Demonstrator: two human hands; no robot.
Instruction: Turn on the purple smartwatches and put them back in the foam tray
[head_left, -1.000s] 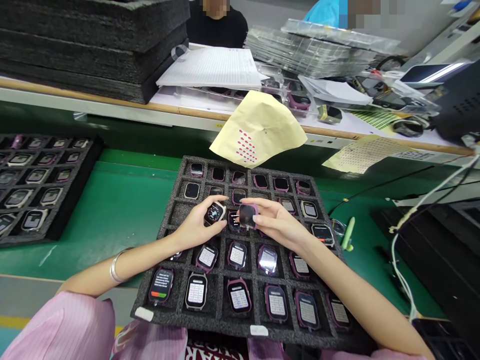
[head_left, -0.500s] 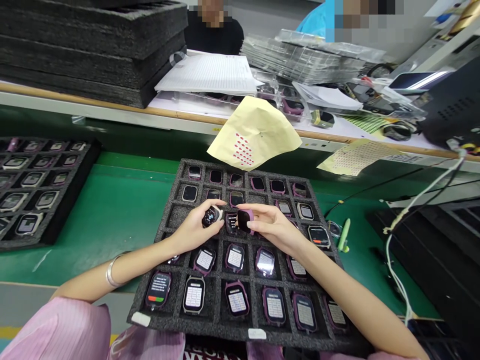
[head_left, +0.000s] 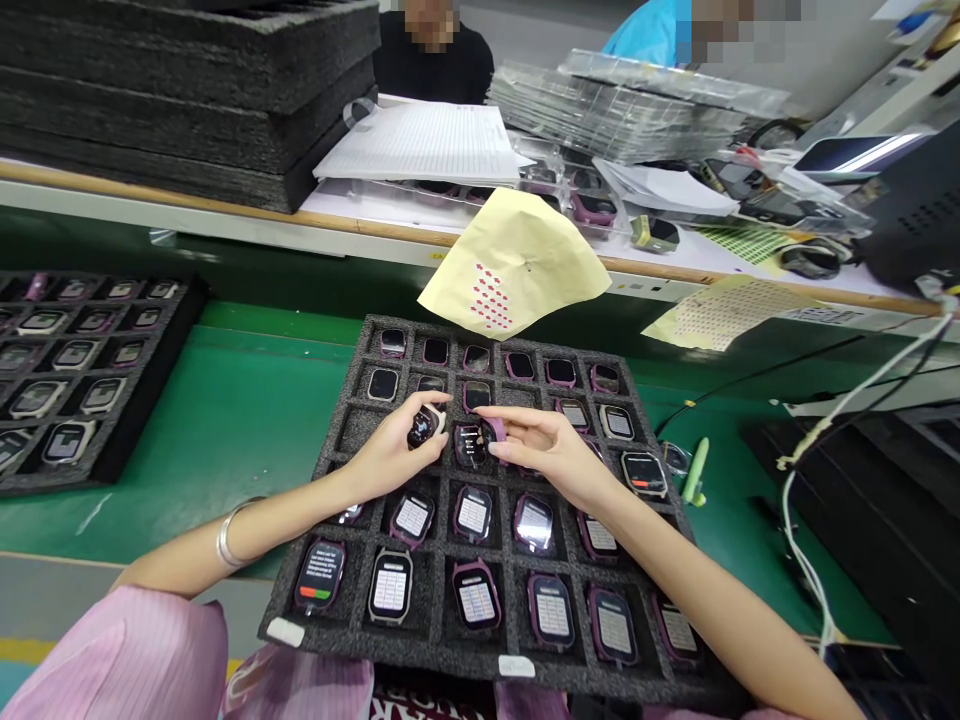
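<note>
Over the middle of a black foam tray (head_left: 442,655), my left hand (head_left: 390,445) is closed around a silver smartwatch case (head_left: 424,427) whose lit screen faces me. My right hand (head_left: 551,445) pinches a purple smartwatch case (head_left: 493,436) between thumb and fingers, turned mostly edge-on. Between the two hands, a watch with white text on its dark screen (head_left: 469,445) lies in its compartment. Purple and silver watch cases fill many compartments around, some showing white grid screens, others dark. A watch with red and green buttons (head_left: 321,575) sits at the near left corner.
A second foam tray of watches (head_left: 112,455) lies at left on the green surface. A shelf behind holds stacked foam trays (head_left: 187,110), papers (head_left: 427,145) and clear plastic trays (head_left: 622,115). Yellow sticker sheets (head_left: 540,255) hang from its edge. White cables (head_left: 795,520) run down at right.
The purple watch case in my right hand has turned from showing its dark screen to nearly edge-on. My left hand still holds the silver one. The view has shifted slightly.
</note>
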